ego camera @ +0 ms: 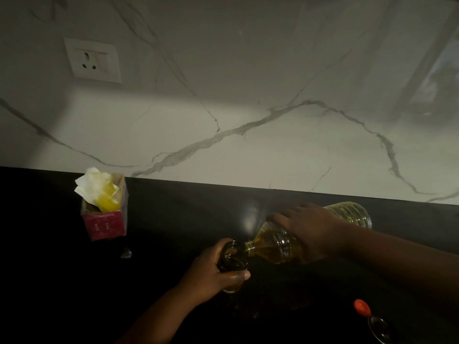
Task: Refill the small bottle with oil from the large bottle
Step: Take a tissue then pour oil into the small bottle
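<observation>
Her right hand clamped the heavy, probably slippery large oil bottle mid-body, while her left hand gripped the small bottle (likely fragile glass).

Home kitchen, dark counter, marble backsplash, socket

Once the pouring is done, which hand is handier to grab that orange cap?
Probably the right hand. The orange cap lies on its side of the counter, though it must first put down the large bottle.
</observation>
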